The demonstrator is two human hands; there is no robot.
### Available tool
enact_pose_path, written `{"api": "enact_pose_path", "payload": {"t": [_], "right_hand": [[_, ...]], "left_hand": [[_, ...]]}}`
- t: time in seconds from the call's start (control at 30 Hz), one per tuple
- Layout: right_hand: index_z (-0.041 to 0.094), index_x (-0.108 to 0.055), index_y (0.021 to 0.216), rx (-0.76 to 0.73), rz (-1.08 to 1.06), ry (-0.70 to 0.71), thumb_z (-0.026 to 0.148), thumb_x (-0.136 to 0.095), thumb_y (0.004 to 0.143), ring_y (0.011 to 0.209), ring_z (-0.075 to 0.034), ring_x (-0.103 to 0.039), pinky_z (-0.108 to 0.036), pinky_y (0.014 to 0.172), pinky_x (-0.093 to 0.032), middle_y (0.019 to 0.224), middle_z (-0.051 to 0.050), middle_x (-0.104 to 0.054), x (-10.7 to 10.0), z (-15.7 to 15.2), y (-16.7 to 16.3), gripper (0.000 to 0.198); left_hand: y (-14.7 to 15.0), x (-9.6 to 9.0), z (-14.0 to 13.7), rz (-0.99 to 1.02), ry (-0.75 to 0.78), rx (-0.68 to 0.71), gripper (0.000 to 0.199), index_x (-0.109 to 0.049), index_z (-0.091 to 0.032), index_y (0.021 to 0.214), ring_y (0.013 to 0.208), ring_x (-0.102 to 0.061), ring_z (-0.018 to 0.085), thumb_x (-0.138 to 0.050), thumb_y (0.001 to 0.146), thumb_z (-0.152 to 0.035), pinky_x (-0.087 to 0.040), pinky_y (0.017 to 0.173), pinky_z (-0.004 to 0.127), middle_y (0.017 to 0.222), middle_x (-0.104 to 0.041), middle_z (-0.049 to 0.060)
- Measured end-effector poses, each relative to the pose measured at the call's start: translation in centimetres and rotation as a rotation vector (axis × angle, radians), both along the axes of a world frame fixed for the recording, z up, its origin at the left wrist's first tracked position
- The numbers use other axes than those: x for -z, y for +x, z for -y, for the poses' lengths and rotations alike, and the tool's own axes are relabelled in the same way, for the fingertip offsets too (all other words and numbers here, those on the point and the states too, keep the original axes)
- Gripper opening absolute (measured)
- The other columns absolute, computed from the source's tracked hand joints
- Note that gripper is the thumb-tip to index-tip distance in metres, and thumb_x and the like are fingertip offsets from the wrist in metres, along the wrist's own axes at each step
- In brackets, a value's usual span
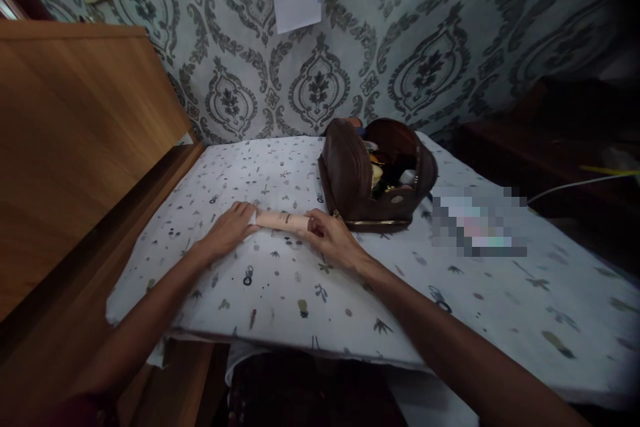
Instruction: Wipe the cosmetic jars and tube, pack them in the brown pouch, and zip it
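Wooden panel (75,147) far left of both hands, standing at the table edge. Left hand (229,230) flat on the printed cloth (280,293), fingers together, tips touching the white cap end of the tube. Beige tube (281,220) lies flat between the two hands, long axis left-right. Right hand (333,237) pinches its other end, thumb and fingers closed on it. Open brown pouch (373,177) sits just beyond the right fingers, contents showing. Blurred patch to its right, unreadable.
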State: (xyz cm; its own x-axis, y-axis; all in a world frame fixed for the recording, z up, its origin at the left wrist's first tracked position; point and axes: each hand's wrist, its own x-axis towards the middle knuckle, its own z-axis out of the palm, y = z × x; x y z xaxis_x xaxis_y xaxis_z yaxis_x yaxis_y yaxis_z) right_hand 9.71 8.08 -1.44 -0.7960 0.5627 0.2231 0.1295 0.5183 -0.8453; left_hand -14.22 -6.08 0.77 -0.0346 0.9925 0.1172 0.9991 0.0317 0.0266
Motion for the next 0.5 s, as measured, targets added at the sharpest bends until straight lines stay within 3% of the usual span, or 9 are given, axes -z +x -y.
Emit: {"api": "enact_pose_path", "payload": {"t": [0.13, 0.27, 0.4, 0.5], "right_hand": [[0.021, -0.051, 0.073, 0.03, -0.112, -0.089, 0.054, -0.063, 0.08, 0.061, -0.014, -0.05, -0.025, 0.057, -0.036, 0.063, 0.003, -0.055, 0.2, -0.2, -0.2, 0.036], [0.022, -0.05, 0.069, 0.082, -0.214, -0.37, 0.063, -0.064, 0.078, 0.053, -0.013, -0.05, -0.026, 0.052, -0.037, 0.057, 0.002, -0.058, -0.1, -0.2, -0.4, 0.045], [0.02, -0.058, 0.07, 0.192, -0.349, -0.57, 0.064, -0.071, 0.07, 0.05, -0.011, -0.048, -0.024, 0.048, -0.035, 0.058, 0.001, -0.058, -0.9, -0.1, -0.3, 0.046], [0.019, -0.059, 0.067, 0.215, -0.438, -0.665, 0.062, -0.074, 0.067, 0.048, -0.009, -0.041, -0.023, 0.045, -0.029, 0.056, 0.004, -0.052, -1.5, 0.2, -0.2, 0.046]], "left_hand": [[-1.8, 0.9, 1.2, 0.118, 0.095, -0.038, 0.029, -0.057, -0.018, 0.112, 0.103, -0.057, 0.026, -0.04, 0.102, -0.038, -0.05, 0.085, 0.038, 0.109, -0.063, 0.01], [-0.9, 1.2, 1.5, 0.145, 0.286, -0.058, 0.033, -0.06, -0.018, 0.107, 0.098, -0.062, 0.024, -0.039, 0.102, -0.043, -0.05, 0.082, 0.035, 0.105, -0.066, 0.01], [1.4, -0.2, 1.5, 0.155, 0.375, -0.099, 0.035, -0.063, -0.019, 0.108, 0.098, -0.064, 0.023, -0.037, 0.102, -0.043, -0.05, 0.081, 0.033, 0.106, -0.068, 0.009], [3.4, -1.8, 1.5, 0.248, 0.289, -0.06, 0.034, -0.063, -0.021, 0.109, 0.089, -0.065, 0.021, -0.039, 0.101, -0.044, -0.05, 0.078, 0.03, 0.104, -0.068, 0.007]]}}
